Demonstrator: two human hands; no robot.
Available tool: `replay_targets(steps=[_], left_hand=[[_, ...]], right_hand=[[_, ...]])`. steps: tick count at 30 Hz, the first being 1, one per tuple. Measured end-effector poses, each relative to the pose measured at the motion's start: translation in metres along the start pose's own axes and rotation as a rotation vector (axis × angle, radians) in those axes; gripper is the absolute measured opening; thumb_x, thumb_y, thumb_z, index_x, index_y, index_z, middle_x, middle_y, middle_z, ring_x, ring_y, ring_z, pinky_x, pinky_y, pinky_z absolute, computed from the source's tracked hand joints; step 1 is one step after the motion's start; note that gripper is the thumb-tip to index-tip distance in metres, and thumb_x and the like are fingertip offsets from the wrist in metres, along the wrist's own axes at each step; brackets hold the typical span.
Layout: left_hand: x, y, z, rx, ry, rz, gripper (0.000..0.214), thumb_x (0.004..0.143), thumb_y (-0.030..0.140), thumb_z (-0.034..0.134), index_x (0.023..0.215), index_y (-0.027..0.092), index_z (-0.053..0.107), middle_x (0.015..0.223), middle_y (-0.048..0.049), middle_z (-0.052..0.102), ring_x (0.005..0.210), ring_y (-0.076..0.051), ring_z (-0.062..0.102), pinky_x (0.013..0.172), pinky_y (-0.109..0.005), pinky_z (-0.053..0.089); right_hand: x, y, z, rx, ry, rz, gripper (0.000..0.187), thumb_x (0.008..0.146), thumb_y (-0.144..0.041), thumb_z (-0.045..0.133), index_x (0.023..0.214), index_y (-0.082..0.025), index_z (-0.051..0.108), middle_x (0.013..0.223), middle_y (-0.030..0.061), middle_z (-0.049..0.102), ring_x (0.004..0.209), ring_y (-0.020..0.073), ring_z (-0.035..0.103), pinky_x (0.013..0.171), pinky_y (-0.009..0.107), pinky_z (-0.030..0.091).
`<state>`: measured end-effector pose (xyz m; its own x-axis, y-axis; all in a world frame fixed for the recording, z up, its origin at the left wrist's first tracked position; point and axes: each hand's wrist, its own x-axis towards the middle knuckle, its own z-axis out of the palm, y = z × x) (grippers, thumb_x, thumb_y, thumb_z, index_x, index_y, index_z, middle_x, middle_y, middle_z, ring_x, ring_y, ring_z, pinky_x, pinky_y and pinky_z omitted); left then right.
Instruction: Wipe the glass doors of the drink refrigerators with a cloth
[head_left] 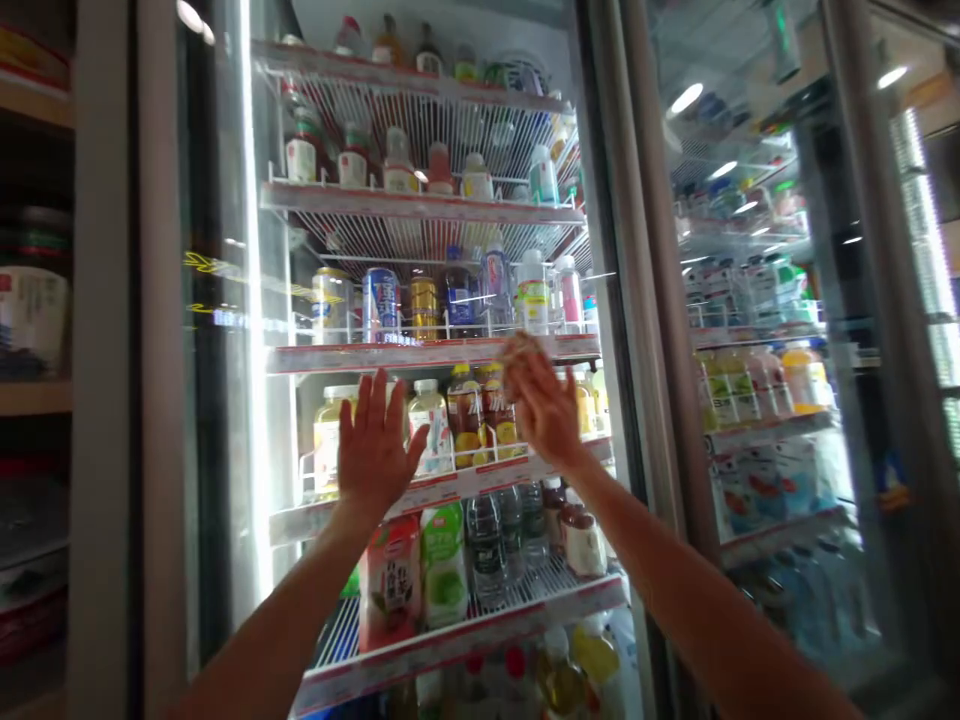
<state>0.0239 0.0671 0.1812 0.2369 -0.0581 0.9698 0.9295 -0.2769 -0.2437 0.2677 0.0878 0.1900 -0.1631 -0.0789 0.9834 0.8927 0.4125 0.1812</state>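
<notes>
My left hand (373,440) is spread flat, palm forward, at the glass door (217,420) of a lit drinks fridge; it holds nothing. My right hand (547,410) presses a crumpled, light brown cloth (517,352) to the same glass, a little higher and to the right. Motion blurs the cloth and the fingers around it. Through the glass, bottles with yellow caps (465,415) show between my hands, and a shelf edge (435,355) runs behind the cloth.
A metal door frame (652,300) stands right of my right hand. Beyond it is another glass-fronted fridge section with stocked shelves (772,430). At the far left, an open shelf (37,398) holds a large jar (34,310). Cartons (390,580) and water bottles fill a lower fridge shelf.
</notes>
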Motion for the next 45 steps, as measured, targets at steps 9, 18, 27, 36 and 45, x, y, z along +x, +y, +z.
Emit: replay_targets(steps=[9,18,27,36,45], left_hand=[[0.000,0.000,0.000,-0.025,-0.016,-0.020,0.068,0.087,0.041,0.047,0.146,0.024,0.017,0.152,-0.0100,0.021,0.141,-0.026,0.016,0.114,-0.051,0.015],[0.000,0.000,0.002,0.015,-0.018,-0.006,0.066,0.088,0.040,0.045,0.145,0.018,0.019,0.152,-0.0133,0.021,0.141,-0.027,0.014,0.114,-0.049,0.013],[-0.026,0.019,-0.002,0.017,-0.066,0.029,0.068,0.089,0.036,0.045,0.146,0.018,0.012,0.151,-0.0119,0.023,0.141,-0.024,0.015,0.115,-0.044,0.013],[-0.046,0.032,0.005,0.019,-0.080,0.016,0.073,0.088,0.038,0.047,0.147,0.019,0.008,0.151,-0.0106,0.021,0.141,-0.023,0.013,0.116,-0.043,0.007],[-0.045,0.033,0.003,0.061,-0.061,0.038,0.074,0.087,0.036,0.048,0.147,0.015,0.010,0.150,-0.0128,0.024,0.142,-0.022,0.011,0.116,-0.043,0.008]], right_hand=[[-0.012,-0.021,0.006,-0.022,-0.051,-0.075,0.047,0.089,-0.023,0.034,0.134,-0.026,0.046,0.146,0.0031,0.039,0.138,0.0234,0.029,0.111,0.049,0.024],[-0.028,0.053,-0.014,-0.145,0.177,0.370,0.049,0.089,-0.022,0.034,0.137,-0.015,0.041,0.147,0.0144,0.034,0.136,0.0290,0.029,0.102,0.054,0.033],[-0.039,0.015,-0.012,-0.059,-0.051,-0.021,0.051,0.089,-0.022,0.039,0.139,-0.025,0.037,0.147,0.0061,0.035,0.138,0.0244,0.028,0.110,0.051,0.023],[-0.047,-0.010,-0.001,-0.023,-0.064,-0.128,0.051,0.090,-0.021,0.039,0.140,-0.029,0.035,0.147,0.0026,0.036,0.139,0.0228,0.025,0.112,0.049,0.023],[-0.059,0.036,-0.012,-0.117,0.200,0.291,0.047,0.091,-0.019,0.035,0.138,-0.023,0.040,0.147,0.0113,0.035,0.136,0.0293,0.031,0.101,0.056,0.033]])
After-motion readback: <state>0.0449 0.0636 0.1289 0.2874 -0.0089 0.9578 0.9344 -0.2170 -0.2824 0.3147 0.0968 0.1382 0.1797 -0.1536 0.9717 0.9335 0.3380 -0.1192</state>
